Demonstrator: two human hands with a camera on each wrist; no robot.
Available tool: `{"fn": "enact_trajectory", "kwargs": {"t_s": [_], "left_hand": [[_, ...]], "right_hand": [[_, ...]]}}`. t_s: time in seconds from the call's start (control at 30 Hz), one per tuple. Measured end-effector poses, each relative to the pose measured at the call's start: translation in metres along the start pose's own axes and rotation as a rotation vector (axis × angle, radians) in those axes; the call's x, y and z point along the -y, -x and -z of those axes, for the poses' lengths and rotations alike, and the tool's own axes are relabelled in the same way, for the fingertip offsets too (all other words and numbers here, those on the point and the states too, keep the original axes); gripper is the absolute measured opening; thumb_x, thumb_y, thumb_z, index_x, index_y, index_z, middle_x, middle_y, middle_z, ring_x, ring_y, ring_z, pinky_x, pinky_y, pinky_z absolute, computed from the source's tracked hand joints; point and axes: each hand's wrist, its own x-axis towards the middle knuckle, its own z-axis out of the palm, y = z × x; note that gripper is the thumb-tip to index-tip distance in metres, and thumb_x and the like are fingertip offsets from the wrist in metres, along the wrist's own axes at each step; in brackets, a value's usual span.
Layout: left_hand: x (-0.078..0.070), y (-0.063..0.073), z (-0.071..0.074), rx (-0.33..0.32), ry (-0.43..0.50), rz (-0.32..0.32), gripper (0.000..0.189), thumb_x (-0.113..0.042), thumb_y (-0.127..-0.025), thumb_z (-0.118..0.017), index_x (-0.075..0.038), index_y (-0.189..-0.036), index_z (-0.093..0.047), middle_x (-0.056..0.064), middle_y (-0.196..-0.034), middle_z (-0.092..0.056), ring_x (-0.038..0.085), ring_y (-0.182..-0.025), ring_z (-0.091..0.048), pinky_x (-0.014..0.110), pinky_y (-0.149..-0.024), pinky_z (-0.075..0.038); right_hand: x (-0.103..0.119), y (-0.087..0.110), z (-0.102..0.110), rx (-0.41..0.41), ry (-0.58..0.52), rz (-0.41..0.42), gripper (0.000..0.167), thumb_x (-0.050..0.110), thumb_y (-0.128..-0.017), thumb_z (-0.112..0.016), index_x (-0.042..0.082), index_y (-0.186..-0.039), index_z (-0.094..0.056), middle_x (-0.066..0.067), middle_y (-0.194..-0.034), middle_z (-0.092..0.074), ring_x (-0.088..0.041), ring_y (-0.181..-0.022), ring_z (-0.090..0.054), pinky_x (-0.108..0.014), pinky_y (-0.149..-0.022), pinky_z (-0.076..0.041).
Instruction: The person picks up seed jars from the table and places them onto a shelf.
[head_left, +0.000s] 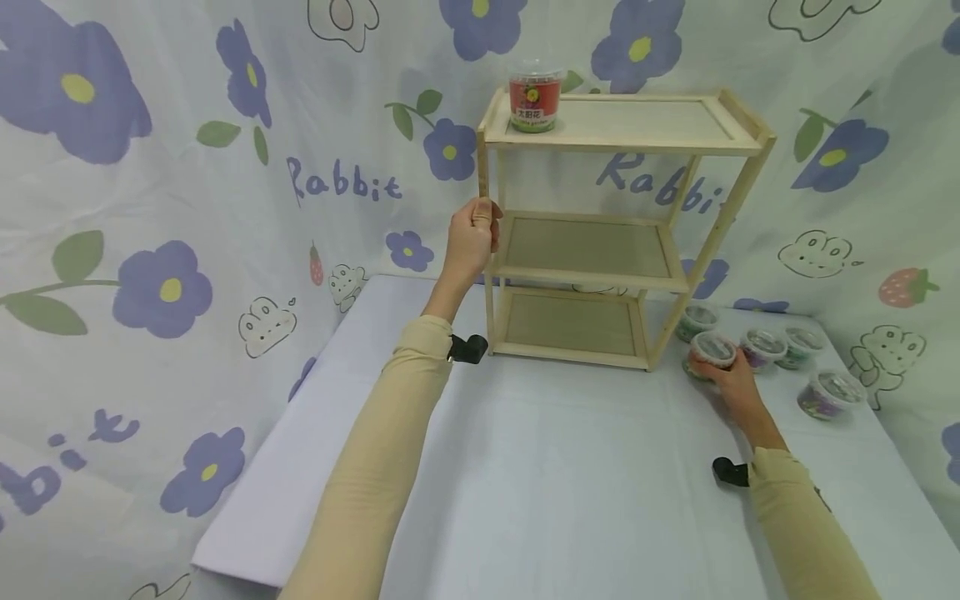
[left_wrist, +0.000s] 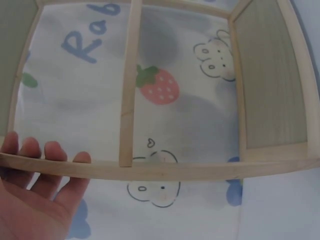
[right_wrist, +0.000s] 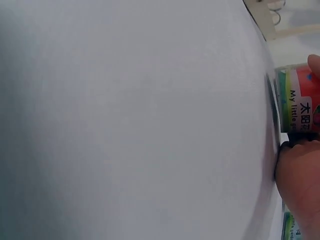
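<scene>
My left hand (head_left: 471, 242) grips the left front post of a three-tier wooden shelf (head_left: 600, 283). In the left wrist view its fingertips (left_wrist: 55, 151) curl over the wooden post (left_wrist: 165, 171). My right hand (head_left: 738, 392) holds a small lidded plastic tub (head_left: 712, 350) just right of the shelf's base. The right wrist view shows this tub's red label (right_wrist: 302, 100), with its bottom close to the white surface. Another red-labelled tub (head_left: 535, 100) stands upright on the left end of the top tier.
Right of the shelf stand several more lidded tubs, among them a green one (head_left: 697, 323), a purple one (head_left: 763, 348) and one nearer the table's right edge (head_left: 828, 396). A white cloth covers the table (head_left: 570, 467). Behind hangs a flower-and-rabbit curtain (head_left: 337, 108).
</scene>
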Motion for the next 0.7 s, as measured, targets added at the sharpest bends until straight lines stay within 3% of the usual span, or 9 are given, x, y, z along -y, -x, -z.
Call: {"fn": "enact_trajectory", "kwargs": {"t_s": [0.13, 0.4, 0.6, 0.7], "left_hand": [[0.002, 0.0, -0.001, -0.008, -0.01, -0.01, 0.039, -0.031, -0.109, -0.035, -0.006, -0.086, -0.057, 0.005, -0.065, -0.048, 0.017, -0.055, -0.047, 0.029, -0.057, -0.046], [0.001, 0.001, -0.001, -0.028, -0.034, -0.045, 0.042, -0.033, -0.109, -0.035, -0.005, -0.088, -0.057, 0.003, -0.065, -0.048, 0.015, -0.054, -0.047, 0.027, -0.055, -0.045], [0.0, 0.001, 0.0, -0.014, -0.027, -0.028, 0.041, -0.034, -0.108, -0.035, -0.006, -0.088, -0.056, 0.004, -0.066, -0.048, 0.016, -0.055, -0.047, 0.025, -0.054, -0.044], [0.0, 0.001, 0.0, -0.008, -0.015, -0.019, 0.041, -0.036, -0.108, -0.035, -0.006, -0.089, -0.057, 0.004, -0.066, -0.048, 0.017, -0.055, -0.047, 0.028, -0.055, -0.044]], "right_hand": [[0.002, 0.003, 0.002, -0.01, 0.021, -0.02, 0.061, 0.019, -0.094, -0.07, 0.006, -0.143, -0.036, 0.023, -0.109, -0.047, 0.008, -0.102, -0.044, -0.007, -0.085, -0.034], [0.015, 0.003, 0.014, 0.058, 0.053, -0.048, 0.056, 0.023, -0.096, -0.067, 0.01, -0.142, -0.037, 0.024, -0.111, -0.048, 0.008, -0.101, -0.047, -0.008, -0.082, -0.039], [0.037, 0.002, 0.025, 0.109, 0.161, -0.121, 0.079, 0.041, -0.097, -0.062, 0.004, -0.153, -0.02, 0.016, -0.123, -0.042, 0.005, -0.106, -0.042, -0.026, -0.095, -0.04], [0.051, 0.0, 0.03, 0.11, 0.148, -0.099, 0.077, 0.04, -0.098, -0.061, 0.007, -0.153, -0.019, 0.017, -0.122, -0.041, 0.005, -0.106, -0.042, -0.026, -0.093, -0.041]]}}
